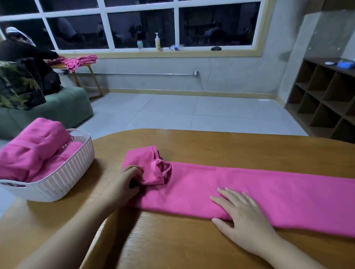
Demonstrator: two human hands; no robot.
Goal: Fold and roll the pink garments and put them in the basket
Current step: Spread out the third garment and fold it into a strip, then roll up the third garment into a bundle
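Here, pink garment (255, 192) folded into long flat strip, left end bunched

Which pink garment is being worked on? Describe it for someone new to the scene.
On the wooden table, right of the white basket, a long pink strip lies flat under both hands. Unlike the rolled pink bundles in the basket, it is still unrolled.

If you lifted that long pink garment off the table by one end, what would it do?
The pink garment would probably droop and unfold, since it lies limp and flat on the table. It looks light. The end bunched under the left hand suggests it crumples easily; the right hand presses it flat.
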